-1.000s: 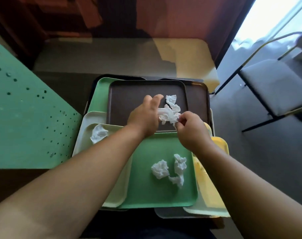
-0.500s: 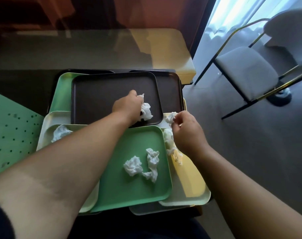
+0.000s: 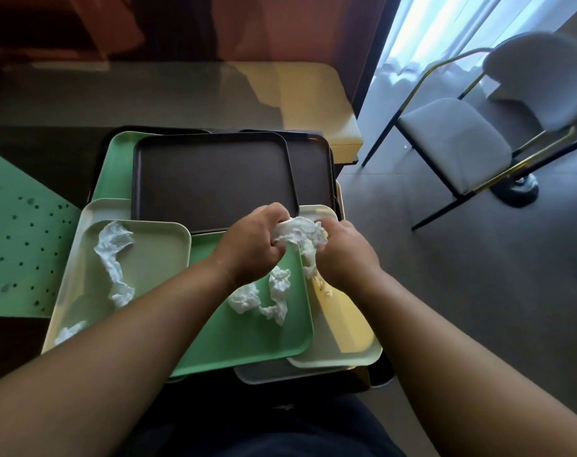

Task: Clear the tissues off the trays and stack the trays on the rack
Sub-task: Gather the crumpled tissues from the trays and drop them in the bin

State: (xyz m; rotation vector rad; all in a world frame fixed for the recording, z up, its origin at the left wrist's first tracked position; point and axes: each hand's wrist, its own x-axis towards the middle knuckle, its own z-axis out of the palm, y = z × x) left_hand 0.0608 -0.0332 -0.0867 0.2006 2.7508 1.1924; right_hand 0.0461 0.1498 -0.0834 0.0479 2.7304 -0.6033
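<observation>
Several trays lie overlapped in front of me. On top at the back is a dark brown tray (image 3: pixel 211 179) with nothing on it. My left hand (image 3: pixel 250 242) and my right hand (image 3: pixel 344 252) meet over the front edge of it, both gripping one bunch of white tissue (image 3: pixel 300 234). Below them a green tray (image 3: pixel 247 341) holds two crumpled tissues (image 3: pixel 264 296). To the left a pale cream tray (image 3: pixel 161 255) carries a long twisted tissue (image 3: pixel 115 262) and a small piece (image 3: pixel 69 331). A yellow tray (image 3: pixel 346 328) shows at the right.
A green perforated board (image 3: pixel 20 239) lies at the left. Beyond the trays stands a pale table (image 3: pixel 214 94). A grey chair (image 3: pixel 458 143) with a black and gold frame stands on the grey floor to the right, near a bright window.
Both hands have lifted the tissues off the brown tray and brought them together toward me into one bunch. The brown tray now holds nothing.
</observation>
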